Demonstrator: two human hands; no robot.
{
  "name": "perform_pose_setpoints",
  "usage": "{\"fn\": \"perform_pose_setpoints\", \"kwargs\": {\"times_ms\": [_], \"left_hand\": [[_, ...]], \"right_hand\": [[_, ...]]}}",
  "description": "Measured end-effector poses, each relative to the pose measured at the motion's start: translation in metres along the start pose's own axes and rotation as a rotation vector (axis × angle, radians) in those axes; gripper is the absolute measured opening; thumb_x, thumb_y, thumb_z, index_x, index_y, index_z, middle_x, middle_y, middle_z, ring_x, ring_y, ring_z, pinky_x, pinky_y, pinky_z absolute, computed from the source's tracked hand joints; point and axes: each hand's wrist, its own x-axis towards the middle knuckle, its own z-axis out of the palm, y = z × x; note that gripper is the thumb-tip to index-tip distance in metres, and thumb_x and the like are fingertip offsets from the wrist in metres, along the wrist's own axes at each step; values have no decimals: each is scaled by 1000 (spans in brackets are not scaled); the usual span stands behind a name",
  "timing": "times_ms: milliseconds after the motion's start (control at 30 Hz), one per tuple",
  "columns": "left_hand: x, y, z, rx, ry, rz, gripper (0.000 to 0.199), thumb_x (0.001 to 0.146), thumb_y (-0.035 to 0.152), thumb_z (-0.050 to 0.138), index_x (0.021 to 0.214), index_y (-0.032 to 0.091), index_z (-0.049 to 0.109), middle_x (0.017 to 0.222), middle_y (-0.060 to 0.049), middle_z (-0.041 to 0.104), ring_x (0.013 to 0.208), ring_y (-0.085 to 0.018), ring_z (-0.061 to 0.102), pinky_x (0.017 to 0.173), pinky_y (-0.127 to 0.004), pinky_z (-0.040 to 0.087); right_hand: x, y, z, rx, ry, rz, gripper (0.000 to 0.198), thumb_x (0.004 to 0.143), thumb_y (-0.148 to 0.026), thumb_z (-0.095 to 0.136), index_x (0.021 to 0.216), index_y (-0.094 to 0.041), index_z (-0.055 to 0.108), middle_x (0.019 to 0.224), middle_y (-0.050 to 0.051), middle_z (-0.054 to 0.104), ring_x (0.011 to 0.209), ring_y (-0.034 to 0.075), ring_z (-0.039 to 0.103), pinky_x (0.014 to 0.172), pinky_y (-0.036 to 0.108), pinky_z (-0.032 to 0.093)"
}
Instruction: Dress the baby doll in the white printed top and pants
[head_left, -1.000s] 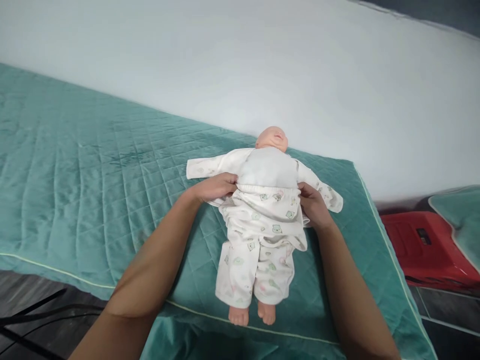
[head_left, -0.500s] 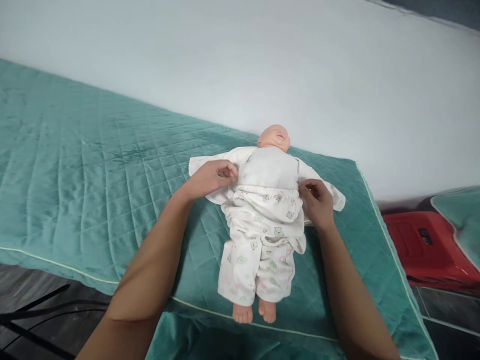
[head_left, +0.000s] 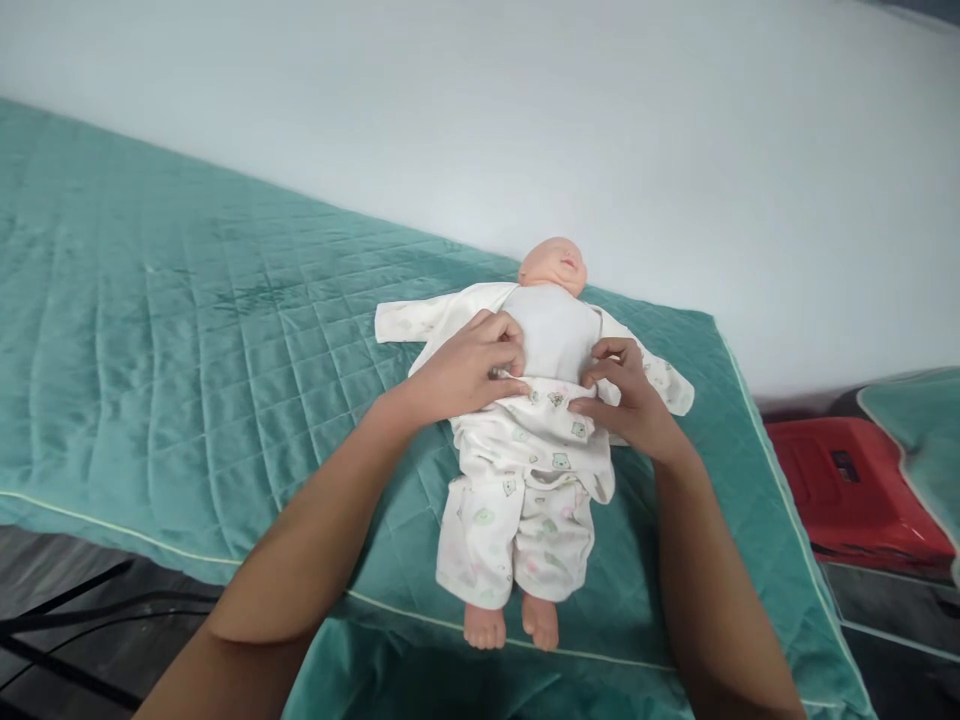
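Observation:
A baby doll [head_left: 551, 268] lies on its back, head toward the wall and bare feet toward me. White patterned trousers [head_left: 517, 440] cover its legs and reach up to the waist. Its white jacket [head_left: 411, 320] is spread open at both sides over a plain pale torso. My left hand [head_left: 480, 365] rests at the waistband's left part, fingers curled and thumb pressed on the cloth. On the other side, my right hand [head_left: 626, 395] pinches the waistband between thumb and fingers. The fingertips of both hands are partly hidden.
A green quilted cover [head_left: 187, 350] spreads beneath the doll, with a pale-piped edge at the front and right. Behind it rises a white wall [head_left: 450, 120]. A red plastic stool [head_left: 847, 490] stands at the right. Dark metal legs [head_left: 67, 620] show at the lower left.
Both hands have moved inward from the doll's sides onto the waistband. The left sleeve of the jacket now lies straighter. The doll stays in place.

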Motion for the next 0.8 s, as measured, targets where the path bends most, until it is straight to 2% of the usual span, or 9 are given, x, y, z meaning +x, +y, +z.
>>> {"fn": "perform_pose_setpoints", "kwargs": {"times_ms": [133,200,267,333,400,500,633,733,800], "left_hand": [[4,-2,2,-102,78,-107,22,95,35,55,81,19,54,93,-3,62,84,-16,55,78,-30,41],[7,-8,5,-178,157,-217,21,94,35,56,81,19,51,86,-1,62,77,-14,54,72,-28,39],[11,-16,9,-271,236,-320,21,93,36,56,82,20,48,83,0,61,75,-14,53,70,-27,38],[14,-25,14,-372,301,-404,22,93,37,56,82,20,46,81,0,57,75,-14,50,70,-26,38],[18,-34,21,-495,350,-506,24,92,36,55,80,21,43,76,1,51,71,-13,46,66,-25,37],[19,-42,27,-702,403,-666,24,91,33,55,78,21,40,71,2,43,64,-12,40,60,-24,33],[10,-47,22,-869,415,-673,25,87,33,60,76,20,42,70,2,42,61,-11,38,57,-23,32],[1,-51,14,-879,439,-644,27,82,35,65,76,20,43,71,2,43,61,-10,39,57,-23,33],[-3,-54,12,-865,449,-661,29,80,37,66,76,20,43,71,3,44,61,-10,39,57,-23,33]], "right_hand": [[6,-7,4,-72,101,-89,16,85,-35,73,84,-24,61,119,8,49,118,27,47,103,46,40],[14,-12,6,-79,122,-75,17,88,-35,68,81,-23,57,109,7,56,106,24,53,94,42,43],[27,-15,8,-84,134,8,18,91,-35,62,80,-24,53,89,3,60,84,19,55,79,36,45],[42,-17,11,-111,148,121,20,90,-37,61,78,-24,51,71,-1,53,67,15,48,66,31,40],[56,-18,14,-97,138,227,22,88,-39,63,78,-24,49,61,-4,45,59,13,41,59,29,34],[69,-16,17,81,98,342,26,86,-45,64,79,-25,48,55,-6,41,50,11,34,51,27,27],[60,-7,14,265,128,451,31,81,-53,68,84,-26,53,54,-6,48,45,9,33,46,26,22],[43,10,5,352,164,525,36,76,-56,73,83,-24,57,54,-5,48,47,10,35,46,26,24],[33,22,-1,414,122,540,38,73,-56,75,79,-23,58,58,-4,49,51,11,38,48,26,28]]}}
